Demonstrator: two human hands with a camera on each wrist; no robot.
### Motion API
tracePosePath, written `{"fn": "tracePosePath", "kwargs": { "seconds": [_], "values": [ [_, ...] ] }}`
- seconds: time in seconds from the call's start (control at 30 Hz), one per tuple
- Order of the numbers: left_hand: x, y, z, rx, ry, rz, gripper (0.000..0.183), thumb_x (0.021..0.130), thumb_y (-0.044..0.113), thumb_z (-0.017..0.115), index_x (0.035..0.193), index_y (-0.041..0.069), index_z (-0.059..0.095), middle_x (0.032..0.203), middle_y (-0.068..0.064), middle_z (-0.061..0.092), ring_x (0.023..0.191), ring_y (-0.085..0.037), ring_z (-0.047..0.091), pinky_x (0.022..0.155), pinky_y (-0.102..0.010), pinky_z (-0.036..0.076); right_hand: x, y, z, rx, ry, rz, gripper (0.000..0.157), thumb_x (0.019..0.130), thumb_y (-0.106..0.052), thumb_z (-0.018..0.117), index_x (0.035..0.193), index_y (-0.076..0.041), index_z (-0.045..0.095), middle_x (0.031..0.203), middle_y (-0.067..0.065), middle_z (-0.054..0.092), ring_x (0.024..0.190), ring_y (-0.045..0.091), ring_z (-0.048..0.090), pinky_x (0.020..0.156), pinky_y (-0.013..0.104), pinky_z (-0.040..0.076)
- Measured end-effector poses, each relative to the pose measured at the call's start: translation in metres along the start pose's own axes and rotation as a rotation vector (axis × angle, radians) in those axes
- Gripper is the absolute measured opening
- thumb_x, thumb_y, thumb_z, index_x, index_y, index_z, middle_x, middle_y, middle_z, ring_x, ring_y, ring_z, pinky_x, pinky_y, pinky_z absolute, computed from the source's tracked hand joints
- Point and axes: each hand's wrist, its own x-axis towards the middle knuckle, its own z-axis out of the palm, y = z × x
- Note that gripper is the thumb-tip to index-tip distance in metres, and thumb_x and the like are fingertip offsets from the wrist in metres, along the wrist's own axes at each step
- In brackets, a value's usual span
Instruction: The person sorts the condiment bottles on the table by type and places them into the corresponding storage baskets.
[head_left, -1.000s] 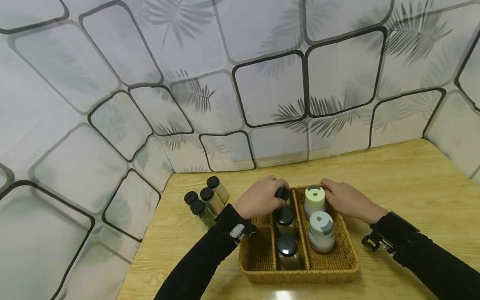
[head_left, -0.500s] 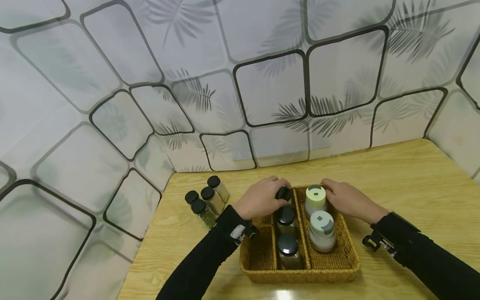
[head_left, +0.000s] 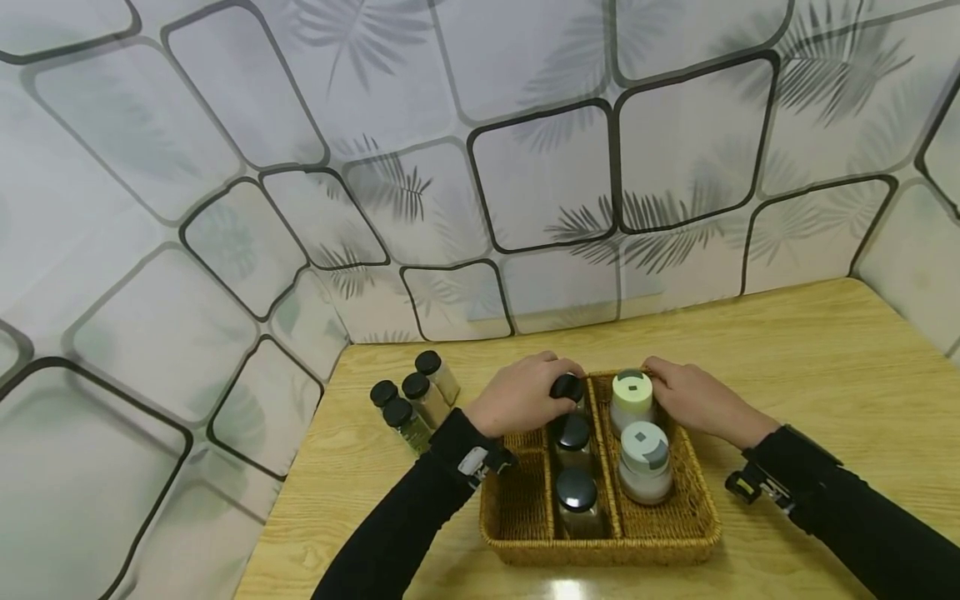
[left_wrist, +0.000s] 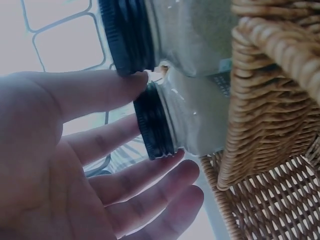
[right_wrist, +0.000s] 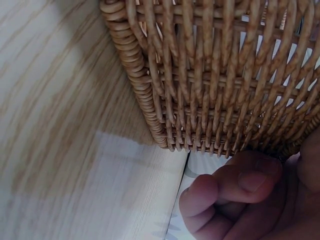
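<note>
- Currently, left hand: fingers and thumb curled around ribbed black lid of clear jar.
- Right hand: curled fingers gripping woven wicker basket.

Through my feed I count seven black-lidded jars, two pale-lidded jars, one wicker basket, one table

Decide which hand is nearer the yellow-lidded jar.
Right. The right hand is at the basket rim beside the yellow-lidded jar; the left hand is across the divider.

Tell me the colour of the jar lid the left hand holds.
The jar lid is black, with a ridged side; the left wrist view shows it best.
</note>
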Motion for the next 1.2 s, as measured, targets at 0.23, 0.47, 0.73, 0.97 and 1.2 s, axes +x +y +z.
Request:
{"fn": "tracePosePath", "kwargs": {
  "seconds": [0.23,0.47,0.73,0.97,1.2],
  "values": [
    [-0.002,0.001,-0.004,-0.012,0.029,0.007,0.040,0.097,0.032,0.055,0.135,0.018,0.052,0.129,-0.005,0.052,0.102,-0.012,0.050,0.083,-0.032,0.048,0.001,0.001,0.002,-0.008,0.006,-0.003,0.019,0.103,-0.015,0.036,0.106,-0.009,0.054,0.060,0.004,0.046,0.043,0.014,0.039,0.042,0.029,0.034],
    [-0.005,0.001,-0.004,-0.016,0.060,0.009,0.038,0.097,0.032,0.054,0.132,0.016,0.054,0.126,-0.005,0.055,0.102,-0.012,0.050,0.082,-0.031,0.048,0.001,0.000,0.002,-0.005,0.001,-0.003,0.019,0.103,-0.013,0.037,0.108,-0.008,0.054,0.062,0.004,0.048,0.042,0.013,0.039,0.042,0.029,0.035],
    [-0.013,-0.003,-0.007,-0.025,0.149,0.013,0.036,0.099,0.031,0.051,0.132,0.016,0.054,0.124,-0.002,0.055,0.107,-0.012,0.049,0.088,-0.029,0.046,-0.001,-0.002,0.000,0.004,-0.003,-0.003,0.020,0.103,-0.015,0.036,0.109,-0.008,0.054,0.064,0.005,0.051,0.043,0.014,0.040,0.043,0.030,0.035],
    [-0.021,-0.009,-0.014,-0.022,0.197,-0.017,0.035,0.098,0.032,0.053,0.129,0.016,0.057,0.125,-0.002,0.055,0.106,-0.010,0.048,0.087,-0.028,0.046,-0.002,0.003,0.000,-0.007,0.004,0.009,0.022,0.104,-0.019,0.035,0.110,-0.009,0.054,0.072,0.007,0.055,0.046,0.015,0.042,0.044,0.031,0.036],
    [-0.037,-0.020,-0.026,-0.061,0.236,-0.079,0.034,0.097,0.034,0.055,0.126,0.018,0.059,0.123,-0.002,0.056,0.103,-0.013,0.051,0.081,-0.031,0.050,0.001,0.002,0.002,-0.004,-0.004,0.005,0.021,0.104,-0.017,0.035,0.110,-0.010,0.054,0.066,0.005,0.051,0.044,0.014,0.040,0.042,0.030,0.036]
  ]
}}
